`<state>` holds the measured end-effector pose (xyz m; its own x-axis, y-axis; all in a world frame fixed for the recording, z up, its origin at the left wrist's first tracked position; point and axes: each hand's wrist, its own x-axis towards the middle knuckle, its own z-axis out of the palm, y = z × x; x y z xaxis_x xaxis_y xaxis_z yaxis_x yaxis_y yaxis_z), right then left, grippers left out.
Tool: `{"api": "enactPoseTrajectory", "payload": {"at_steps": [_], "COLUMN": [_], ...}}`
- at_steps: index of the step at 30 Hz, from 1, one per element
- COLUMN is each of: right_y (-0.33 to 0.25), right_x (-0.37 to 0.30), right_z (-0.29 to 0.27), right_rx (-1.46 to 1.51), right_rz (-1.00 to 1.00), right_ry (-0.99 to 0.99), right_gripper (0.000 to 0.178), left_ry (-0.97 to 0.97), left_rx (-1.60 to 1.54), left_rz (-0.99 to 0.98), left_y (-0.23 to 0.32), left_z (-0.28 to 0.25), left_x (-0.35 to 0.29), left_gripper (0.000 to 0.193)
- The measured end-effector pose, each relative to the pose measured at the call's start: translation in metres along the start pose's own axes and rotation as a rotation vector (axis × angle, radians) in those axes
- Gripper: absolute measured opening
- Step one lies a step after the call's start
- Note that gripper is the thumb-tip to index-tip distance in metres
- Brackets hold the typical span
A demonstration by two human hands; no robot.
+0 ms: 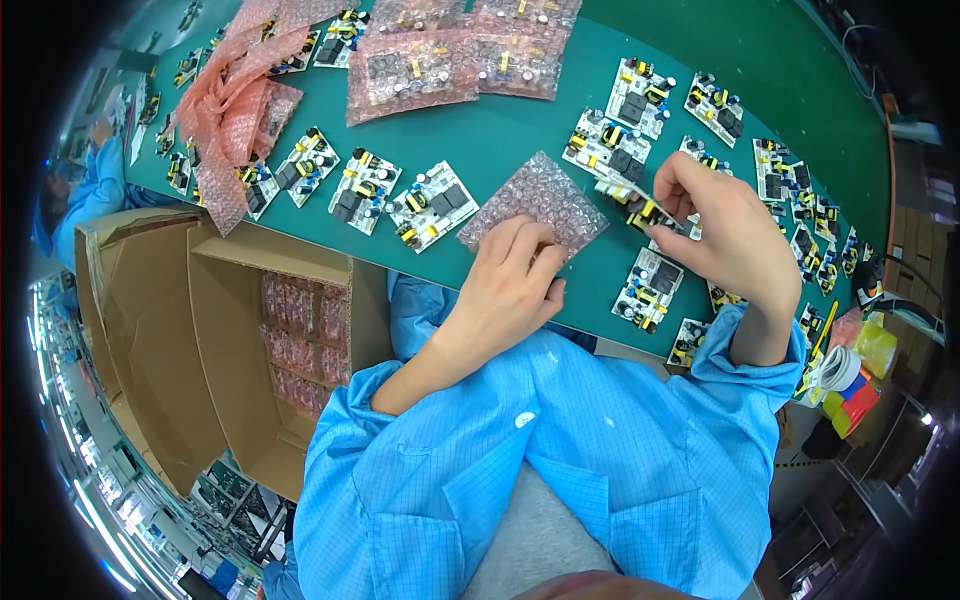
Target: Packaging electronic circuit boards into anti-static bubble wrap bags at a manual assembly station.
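A worker in a blue grid-patterned smock (430, 480) sits or stands at a green-topped workbench (470, 130), an open brown cardboard box (225, 330) beside the bench's near edge on the left. Inside the box are pink bubble-wrapped packages (300, 330), set in rows. The left hand (515, 275) rests palm down on a pinkish, translucent bubble-wrap pouch (540, 190), its fingers side by side and slightly bent (whether they pinch the plastic cannot be told). To the right, the right hand (668, 212) has thumb and fingers clamped on a white circuit board with black and yellow components (634, 205), held tilted just beyond the pouch's right corner. A similar loose white board (649, 287) lies nearer the worker, below that hand; another (432, 205) lies left of the pouch, in a line with more boards. Farther back, a heap of limp pink bubble-wrap bags (235, 120) covers part of the left side, and filled pink bubble-wrap packs (415, 75) lie near the middle.
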<state>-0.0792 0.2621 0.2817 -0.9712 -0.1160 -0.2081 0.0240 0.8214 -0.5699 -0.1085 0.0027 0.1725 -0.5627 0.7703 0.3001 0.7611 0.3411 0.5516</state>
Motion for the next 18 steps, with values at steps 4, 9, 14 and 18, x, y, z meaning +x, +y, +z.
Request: {"api": "enactPoseTrajectory", "payload": {"at_steps": [4,9,14,18], "right_y": [-0.005,0.002,0.005,0.005], "right_x": [0.002,0.003,0.007,0.009], "right_z": [0.002,0.002,0.001,0.003], "right_rx": [0.063,-0.038,0.025,-0.034], "right_rz": [0.01,-0.045,-0.078,-0.045], "right_ry": [-0.064,0.022,0.028,0.059], "right_gripper": [0.035,0.025,0.022,0.021], "left_ry": [0.046,0.126,0.257,0.451], "left_rx": [0.011,-0.129,-0.948,-0.025], "left_rz": [-0.028,-0.073,-0.626,-0.175], "left_y": [-0.001,-0.002,0.003,-0.019], "left_z": [-0.003,-0.018,-0.045,-0.028], "left_x": [-0.002,-0.006,-0.006,0.009], "left_gripper": [0.032,0.024,0.023,0.034]}}
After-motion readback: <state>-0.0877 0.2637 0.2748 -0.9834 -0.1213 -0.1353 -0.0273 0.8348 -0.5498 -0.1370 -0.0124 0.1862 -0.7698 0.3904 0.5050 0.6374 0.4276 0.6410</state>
